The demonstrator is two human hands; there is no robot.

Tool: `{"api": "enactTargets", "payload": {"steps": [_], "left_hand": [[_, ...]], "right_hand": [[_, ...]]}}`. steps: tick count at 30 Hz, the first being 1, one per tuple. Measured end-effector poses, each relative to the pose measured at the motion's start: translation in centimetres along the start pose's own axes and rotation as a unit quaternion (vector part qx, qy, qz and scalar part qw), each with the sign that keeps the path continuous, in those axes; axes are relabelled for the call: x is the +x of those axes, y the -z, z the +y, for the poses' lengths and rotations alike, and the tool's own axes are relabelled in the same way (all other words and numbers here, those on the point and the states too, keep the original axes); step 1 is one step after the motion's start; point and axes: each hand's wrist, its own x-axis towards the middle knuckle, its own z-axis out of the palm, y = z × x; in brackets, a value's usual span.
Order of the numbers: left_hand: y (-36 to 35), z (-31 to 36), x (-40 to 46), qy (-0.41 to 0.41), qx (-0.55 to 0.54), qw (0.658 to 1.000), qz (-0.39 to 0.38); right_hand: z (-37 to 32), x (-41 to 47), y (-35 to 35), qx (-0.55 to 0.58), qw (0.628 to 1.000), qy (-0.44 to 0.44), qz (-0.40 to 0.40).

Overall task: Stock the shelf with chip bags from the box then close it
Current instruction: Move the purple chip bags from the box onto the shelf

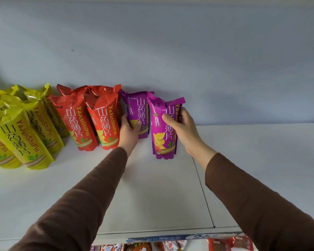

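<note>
Two purple chip bags stand upright on the white shelf [152,187]. My left hand [130,132] grips the rear purple bag [139,109] low on its left side, next to the red bags. My right hand [181,127] grips the front purple bag [161,138] at its upper right, thumb across the front. The front bag stands a little nearer the shelf edge and to the right of the rear one. The box is out of view.
Several red bags [91,124] stand left of the purple ones, and several yellow bags [20,134] fill the far left. The shelf's back wall [188,51] is pale blue. A price strip [185,237] runs along the front edge, with packaged snacks [140,247] on the shelf below.
</note>
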Motion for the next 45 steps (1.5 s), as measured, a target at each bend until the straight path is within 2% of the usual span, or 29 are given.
{"api": "enactTargets", "payload": {"steps": [7,15,18,22,25,29,35,45], "left_hand": [[0.5,-0.3,-0.5,-0.028,0.005,0.999,-0.016],[2.4,0.4,-4.8,-0.083,0.107,0.989,-0.061],[4.4,0.3,-6.5,-0.110,0.208,0.968,-0.092],[7.4,0.0,-7.6,-0.154,0.376,0.904,-0.131],[9.2,0.0,-8.1,-0.187,0.446,0.865,-0.133],[10.4,0.3,-8.6,-0.195,0.502,0.834,-0.120],[11.3,0.6,-9.0,-0.195,0.546,0.807,-0.113],[11.4,1.0,-9.3,-0.197,0.550,0.803,-0.120]], "right_hand": [[0.3,0.8,-0.4,0.000,1.000,0.002,-0.003],[0.4,1.3,-1.9,-0.018,1.000,0.012,-0.007],[0.5,1.2,-2.8,-0.010,1.000,0.017,-0.010],[0.8,1.1,-4.5,-0.015,0.999,0.018,-0.024],[1.1,1.2,-5.9,-0.016,0.999,0.020,-0.030],[1.3,1.5,-7.5,-0.016,0.999,0.028,-0.042],[1.6,1.7,-8.4,-0.021,0.998,0.027,-0.043],[2.2,1.4,-8.1,-0.065,0.997,0.021,-0.041]]}}
